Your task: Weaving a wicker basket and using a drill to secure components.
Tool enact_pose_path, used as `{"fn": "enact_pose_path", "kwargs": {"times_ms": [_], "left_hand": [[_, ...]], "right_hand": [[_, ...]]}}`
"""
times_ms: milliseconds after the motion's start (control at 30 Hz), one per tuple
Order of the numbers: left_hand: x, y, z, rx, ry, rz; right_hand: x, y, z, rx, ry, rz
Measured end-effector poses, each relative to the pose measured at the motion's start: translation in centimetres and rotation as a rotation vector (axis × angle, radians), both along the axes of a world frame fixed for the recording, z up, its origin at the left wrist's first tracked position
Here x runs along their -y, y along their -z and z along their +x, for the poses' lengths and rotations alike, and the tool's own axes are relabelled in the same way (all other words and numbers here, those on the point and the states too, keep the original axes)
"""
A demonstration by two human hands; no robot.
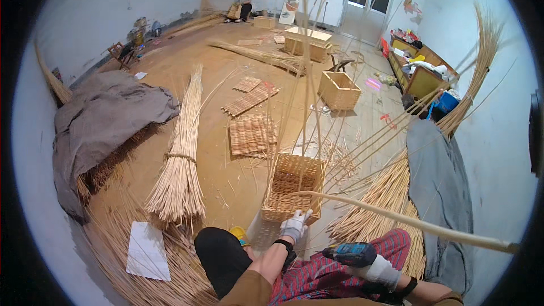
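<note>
In front of my knees stands a half-made wicker basket (298,178), with long uncut stakes rising from its rim. My left hand (296,225), in a white glove, is closed on the basket's near wall. Across my lap, my right hand (383,272), also gloved, grips a blue and black cordless drill (352,254). The drill points left, apart from the basket. A thick pale willow rod (408,216) stretches from the basket's opening toward the right edge. My right fingers are partly hidden by the drill.
A tied willow bundle (180,173) lies to the left, near a grey-brown cloth (107,127). Woven panels (252,136) and a finished basket (340,89) are on the floor ahead. More rods (385,198) lie at right beside a grey cloth (436,175). A person (243,7) sits far back.
</note>
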State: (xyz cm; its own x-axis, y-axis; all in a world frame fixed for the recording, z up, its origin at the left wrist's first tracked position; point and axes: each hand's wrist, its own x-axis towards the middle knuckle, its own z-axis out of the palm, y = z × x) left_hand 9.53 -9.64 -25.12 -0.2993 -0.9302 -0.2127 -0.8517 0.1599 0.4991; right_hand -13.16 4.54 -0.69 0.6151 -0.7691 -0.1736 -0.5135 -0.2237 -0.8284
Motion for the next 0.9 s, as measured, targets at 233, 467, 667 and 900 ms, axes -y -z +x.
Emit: {"fn": "enact_pose_path", "kwargs": {"times_ms": [233, 467, 667, 900], "left_hand": [[-0.2, 2.2, 0.6, -0.024, -0.026, 0.022], [-2.2, 5.1, 2.6, 0.051, 0.111, 0.105], [-2.6, 12.1, 0.7, -1.142, -0.315, 0.459], [-2.9, 12.3, -0.1, -1.080, -0.511, 0.451]], "right_hand": [[1.6, 1.4, 0.0, -0.145, -0.181, -0.286], [4.9, 5.1, 0.0, -0.098, -0.207, -0.215], [5.5, 7.4, -0.8, -0.118, -0.109, 0.006], [6.8, 4.5, 2.3, -0.130, -0.255, -0.212]]}}
